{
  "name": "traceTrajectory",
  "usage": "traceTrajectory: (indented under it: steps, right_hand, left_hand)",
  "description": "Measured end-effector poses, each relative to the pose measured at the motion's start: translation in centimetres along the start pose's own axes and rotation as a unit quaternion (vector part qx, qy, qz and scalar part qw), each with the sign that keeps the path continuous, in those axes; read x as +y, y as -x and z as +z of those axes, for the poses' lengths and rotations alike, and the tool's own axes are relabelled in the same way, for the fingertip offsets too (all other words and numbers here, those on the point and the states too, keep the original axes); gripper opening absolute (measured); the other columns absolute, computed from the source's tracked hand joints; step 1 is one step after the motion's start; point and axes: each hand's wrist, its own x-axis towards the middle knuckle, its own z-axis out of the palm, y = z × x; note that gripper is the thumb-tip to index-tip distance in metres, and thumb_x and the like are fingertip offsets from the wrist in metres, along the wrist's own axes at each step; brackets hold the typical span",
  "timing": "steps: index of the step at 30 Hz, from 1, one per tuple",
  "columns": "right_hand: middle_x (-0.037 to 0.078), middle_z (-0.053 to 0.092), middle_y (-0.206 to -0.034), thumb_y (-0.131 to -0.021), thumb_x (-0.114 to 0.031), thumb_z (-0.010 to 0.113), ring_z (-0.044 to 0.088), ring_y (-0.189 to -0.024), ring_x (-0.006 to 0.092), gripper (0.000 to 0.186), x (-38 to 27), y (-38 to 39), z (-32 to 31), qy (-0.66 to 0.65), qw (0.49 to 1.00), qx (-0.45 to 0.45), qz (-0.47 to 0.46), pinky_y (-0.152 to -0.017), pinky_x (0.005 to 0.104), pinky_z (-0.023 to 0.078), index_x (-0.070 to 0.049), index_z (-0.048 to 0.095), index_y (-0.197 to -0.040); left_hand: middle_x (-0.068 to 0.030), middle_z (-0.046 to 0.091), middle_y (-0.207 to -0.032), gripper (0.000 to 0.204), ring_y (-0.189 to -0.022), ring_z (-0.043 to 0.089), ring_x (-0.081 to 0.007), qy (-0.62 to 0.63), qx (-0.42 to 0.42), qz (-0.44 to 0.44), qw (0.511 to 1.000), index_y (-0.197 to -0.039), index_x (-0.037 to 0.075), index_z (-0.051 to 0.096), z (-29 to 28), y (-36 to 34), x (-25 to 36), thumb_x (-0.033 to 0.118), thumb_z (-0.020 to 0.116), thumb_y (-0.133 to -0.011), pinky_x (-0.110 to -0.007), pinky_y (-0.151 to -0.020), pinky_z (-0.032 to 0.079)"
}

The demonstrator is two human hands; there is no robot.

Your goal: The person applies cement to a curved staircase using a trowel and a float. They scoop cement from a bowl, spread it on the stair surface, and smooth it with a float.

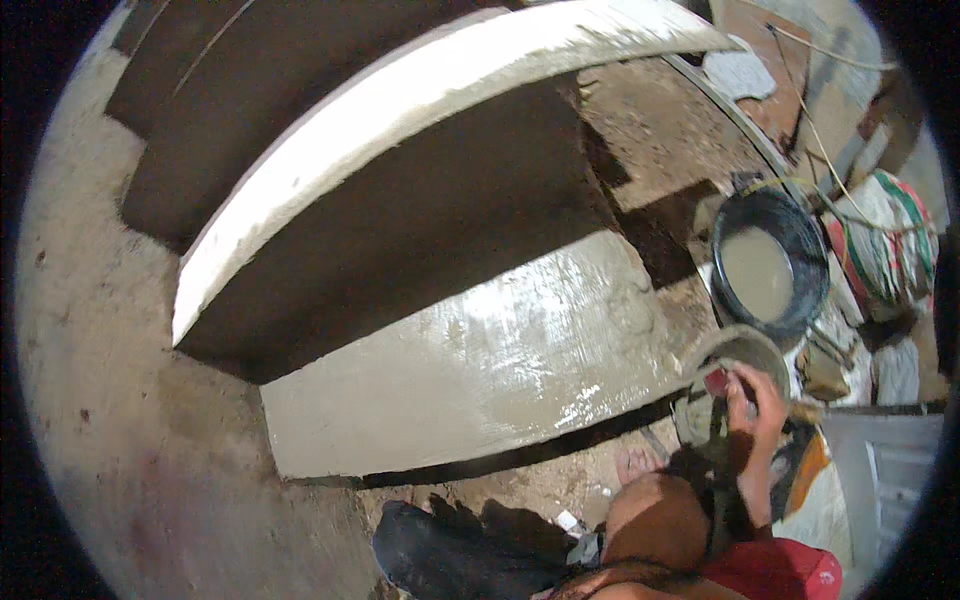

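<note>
My right hand (pixel 760 400) is at the lower right, its fingers closed on a small dark red object (pixel 715 382), perhaps a tool handle; its kind is not plain. The hand is over a grey-smeared bucket (pixel 762 345) with grey wet mix about it. Just left of the bucket lies a slab of wet grey cement (pixel 450 370), shiny and mostly smooth, with a rougher lumpy patch at its right end. Of my left hand nothing shows.
A step with a pale, curved front edge (pixel 380 120) rises behind the slab. A black bucket of cloudy liquid (pixel 755 270) stands at the right, beside a striped sack (pixel 890 240). A bare foot (pixel 635 463) and my bent knee (pixel 655 520) are near the slab's front edge.
</note>
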Motion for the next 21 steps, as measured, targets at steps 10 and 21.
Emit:
traceTrajectory:
  steps: [10, 21]
  right_hand:
    - [0.017, 0.074, -0.098, -0.094, -0.003, 0.067, 0.072, -0.087, 0.0206, 0.020, -11.7, -4.3, 2.1, -0.368, 0.873, -0.316, -0.045, -0.081, 0.0335, 0.058, 0.006, 0.073, -0.110]
    - [0.014, 0.076, -0.101, -0.093, -0.007, 0.073, 0.075, -0.089, 0.0237, 0.023, -12.9, -4.6, 3.7, -0.337, 0.868, -0.353, -0.088, -0.080, 0.0340, 0.058, 0.000, 0.075, -0.114]
  left_hand:
    - [-0.0253, 0.062, -0.142, 0.048, -0.135, 0.057, -0.0380, 0.013, 0.008, -0.034, 0.999, -0.138, -0.002, 0.062, -1.5, 5.0, 1.1, 0.030, 0.064, -0.104, -0.046, -0.117, 0.041]
    - [-0.0238, 0.064, -0.140, 0.046, -0.134, 0.058, -0.0370, -0.003, 0.003, -0.054, 0.999, -0.137, 0.000, 0.064, -4.1, 6.6, 1.2, 0.031, 0.065, -0.103, -0.046, -0.116, 0.042]
